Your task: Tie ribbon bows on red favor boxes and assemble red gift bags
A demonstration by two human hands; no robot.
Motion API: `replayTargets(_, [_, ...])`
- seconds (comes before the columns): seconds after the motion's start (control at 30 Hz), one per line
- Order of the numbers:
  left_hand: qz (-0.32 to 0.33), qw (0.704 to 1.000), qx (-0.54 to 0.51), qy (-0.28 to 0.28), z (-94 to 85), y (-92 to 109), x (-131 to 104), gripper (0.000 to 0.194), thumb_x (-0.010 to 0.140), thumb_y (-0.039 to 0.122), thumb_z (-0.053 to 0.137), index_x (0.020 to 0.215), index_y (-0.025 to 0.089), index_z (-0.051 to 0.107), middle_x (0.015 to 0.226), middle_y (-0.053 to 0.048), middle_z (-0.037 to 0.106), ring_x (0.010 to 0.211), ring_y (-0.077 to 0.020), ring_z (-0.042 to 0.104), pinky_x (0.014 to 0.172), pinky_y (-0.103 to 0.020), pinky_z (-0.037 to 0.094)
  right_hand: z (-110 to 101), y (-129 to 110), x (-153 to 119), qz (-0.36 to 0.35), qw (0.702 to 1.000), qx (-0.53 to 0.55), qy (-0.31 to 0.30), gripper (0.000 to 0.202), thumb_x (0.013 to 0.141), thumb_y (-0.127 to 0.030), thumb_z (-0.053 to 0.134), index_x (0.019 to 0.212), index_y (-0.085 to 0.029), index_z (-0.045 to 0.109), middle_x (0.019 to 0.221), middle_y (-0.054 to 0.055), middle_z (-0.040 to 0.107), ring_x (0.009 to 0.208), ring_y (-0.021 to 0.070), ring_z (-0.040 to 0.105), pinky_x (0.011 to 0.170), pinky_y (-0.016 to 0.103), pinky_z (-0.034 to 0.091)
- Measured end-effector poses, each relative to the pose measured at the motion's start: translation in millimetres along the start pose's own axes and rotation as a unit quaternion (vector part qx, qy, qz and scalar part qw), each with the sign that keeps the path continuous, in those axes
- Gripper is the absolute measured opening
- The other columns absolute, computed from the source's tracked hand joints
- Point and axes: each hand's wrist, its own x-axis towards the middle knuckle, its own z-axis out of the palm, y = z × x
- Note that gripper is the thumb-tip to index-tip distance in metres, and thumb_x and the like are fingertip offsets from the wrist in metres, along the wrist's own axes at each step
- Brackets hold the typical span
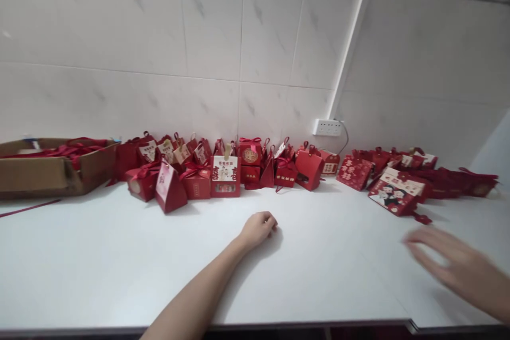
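Note:
My left hand [258, 228] rests on the white table [319, 276] near its middle, with the fingers curled in; whether anything is inside them is hidden. At the right, my right hand [446, 260] is blurred by motion above the table, its thumb and fingers apart and nothing visible between them. Just beyond it lies a red gift box with two cartoon figures [394, 191], tilted on its side. Behind my left hand stands a red and white box [225, 176], with a red triangular box [170, 187] to its left.
Many red gift boxes with ribbons line the wall, among them a plain red one [309, 170]. An open cardboard box [35, 178] with red ribbons is at the left. A white socket strip [327, 127] with a cable is on the tiled wall.

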Motion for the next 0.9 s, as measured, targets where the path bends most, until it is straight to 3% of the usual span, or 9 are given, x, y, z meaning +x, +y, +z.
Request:
replayTargets(0.1, [-0.008, 0.999, -0.024, 0.029, -4.2, -5.1, 2.0, 0.026, 0.082, 0.025, 0.037, 0.081, 0.014, 0.060, 0.075, -0.005, 0.067, 0.053, -0.0123, 0.059, 0.045, -0.022, 0.042, 71.6, -50.6, -1.8, -0.160, 0.964, 0.078, -0.199, 0.012, 0.070, -0.039, 0.060, 0.064, -0.029, 0.062, 0.071, 0.006, 0.066, 0.073, 0.0267, 0.062, 0.077, 0.047, 0.051])
replayTargets(0.23, [0.001, 0.992, -0.032, 0.123, -17.5, -14.6, 6.0, 0.020, 0.083, 0.024, 0.042, 0.088, 0.016, 0.059, 0.079, -0.005, 0.066, 0.058, -0.0130, 0.060, 0.044, -0.020, 0.043, 174.9, -113.3, -2.4, -0.177, 0.954, 0.135, -0.202, 0.020, 0.075, -0.036, 0.046, 0.062, -0.024, 0.055, 0.074, 0.006, 0.065, 0.075, 0.0238, 0.062, 0.077, 0.041, 0.050])
replayTargets(0.33, [0.022, 0.968, -0.017, 0.248, -34.5, -18.7, 10.4, 0.018, 0.081, 0.019, 0.044, 0.093, 0.016, 0.057, 0.091, -0.008, 0.065, 0.077, -0.0165, 0.063, 0.057, -0.025, 0.052, 218.7, -130.1, -2.6, -0.167, 0.956, 0.160, -0.182, 0.021, 0.076, -0.036, 0.042, 0.062, -0.024, 0.051, 0.073, 0.006, 0.064, 0.073, 0.0232, 0.061, 0.074, 0.039, 0.051])
replayTargets(0.4, [0.035, 0.936, 0.004, 0.349, -52.4, -18.7, 12.1, 0.022, 0.080, 0.015, 0.044, 0.099, 0.016, 0.055, 0.103, -0.011, 0.061, 0.095, -0.0191, 0.060, 0.077, -0.031, 0.053, 229.3, -128.8, -2.2, -0.151, 0.957, 0.178, -0.172, 0.021, 0.075, -0.037, 0.042, 0.061, -0.024, 0.051, 0.072, 0.006, 0.064, 0.070, 0.0224, 0.062, 0.071, 0.037, 0.052])
replayTargets(0.5, [0.033, 0.863, 0.047, 0.502, -89.3, -17.5, 7.7, 0.032, 0.082, 0.014, 0.044, 0.113, 0.014, 0.048, 0.122, -0.016, 0.049, 0.121, -0.0223, 0.045, 0.105, -0.039, 0.037, 229.2, -118.7, 0.0, -0.112, 0.958, 0.204, -0.165, 0.023, 0.074, -0.041, 0.043, 0.062, -0.024, 0.053, 0.073, 0.006, 0.064, 0.071, 0.0223, 0.063, 0.070, 0.036, 0.052])
replayTargets(0.63, [-0.030, 0.763, 0.097, 0.638, -133.9, -20.3, -9.4, 0.036, 0.087, 0.022, 0.042, 0.122, 0.016, 0.044, 0.141, -0.016, 0.028, 0.137, -0.0274, 0.021, 0.114, -0.049, 0.017, 225.3, -106.6, 4.8, -0.040, 0.960, 0.218, -0.172, 0.025, 0.070, -0.043, 0.044, 0.063, -0.023, 0.056, 0.069, 0.006, 0.066, 0.068, 0.0243, 0.064, 0.066, 0.037, 0.051])
replayTargets(0.7, [-0.067, 0.741, 0.122, 0.657, -144.1, -24.4, -16.4, 0.032, 0.085, 0.022, 0.044, 0.116, 0.018, 0.052, 0.145, -0.015, 0.024, 0.139, -0.0319, 0.016, 0.112, -0.055, 0.015, 225.5, -104.9, 5.4, -0.013, 0.958, 0.222, -0.179, 0.025, 0.068, -0.044, 0.044, 0.063, -0.022, 0.057, 0.067, 0.006, 0.066, 0.067, 0.0246, 0.064, 0.066, 0.037, 0.050])
replayTargets(0.77, [-0.094, 0.739, 0.145, 0.651, -146.2, -29.1, -18.9, 0.034, 0.081, 0.018, 0.047, 0.115, 0.020, 0.055, 0.148, -0.014, 0.020, 0.139, -0.0358, 0.013, 0.108, -0.060, 0.016, 225.7, -105.9, 4.2, 0.000, 0.956, 0.226, -0.187, 0.024, 0.067, -0.043, 0.046, 0.062, -0.022, 0.057, 0.067, 0.005, 0.067, 0.067, 0.0243, 0.064, 0.068, 0.036, 0.049])
replayTargets(0.9, [-0.152, 0.763, 0.216, 0.590, -141.4, -37.4, -14.4, 0.062, 0.076, 0.022, 0.054, 0.136, 0.019, 0.038, 0.153, -0.019, 0.012, 0.140, -0.0385, 0.010, 0.104, -0.063, 0.021, 224.0, -109.9, 1.1, 0.014, 0.951, 0.234, -0.199, 0.023, 0.065, -0.042, 0.048, 0.058, -0.022, 0.057, 0.062, 0.004, 0.065, 0.065, 0.0237, 0.062, 0.068, 0.034, 0.047])
